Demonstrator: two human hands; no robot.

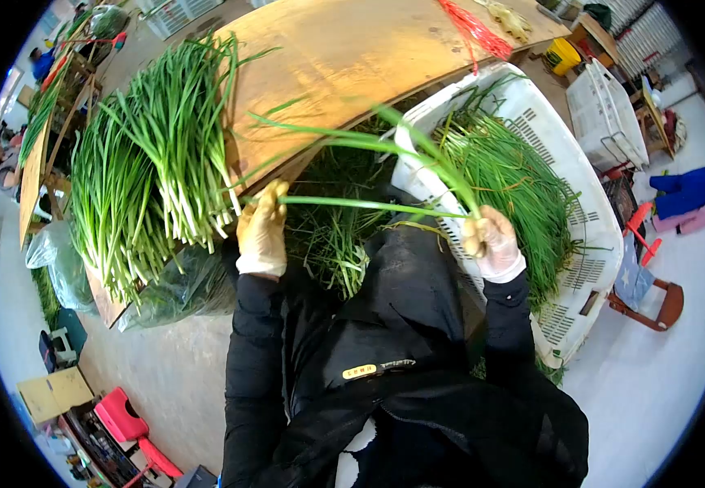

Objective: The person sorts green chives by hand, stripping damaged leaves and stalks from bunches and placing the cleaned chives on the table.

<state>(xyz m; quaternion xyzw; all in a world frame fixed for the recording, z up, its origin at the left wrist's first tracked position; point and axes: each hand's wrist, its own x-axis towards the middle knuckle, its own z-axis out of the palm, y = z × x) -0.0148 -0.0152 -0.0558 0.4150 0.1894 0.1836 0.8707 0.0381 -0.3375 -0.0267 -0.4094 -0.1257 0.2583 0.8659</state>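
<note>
My right hand, in a pale glove, is closed around the base ends of a few garlic chives, whose long green leaves fan out to the left. One leaf stretches nearly level across to my left hand. That hand, in a yellowed glove, has its fingers pinched together at the leaf's end. Left of it, bundles of garlic chives lie with their white stems towards me. Beside my right hand stands a white plastic crate with more garlic chives inside.
The wooden table extends ahead, with red plastic strips at its far edge. Loose green trimmings lie below, between table and crate. A plastic bag hangs under the bundles. A small chair stands at right.
</note>
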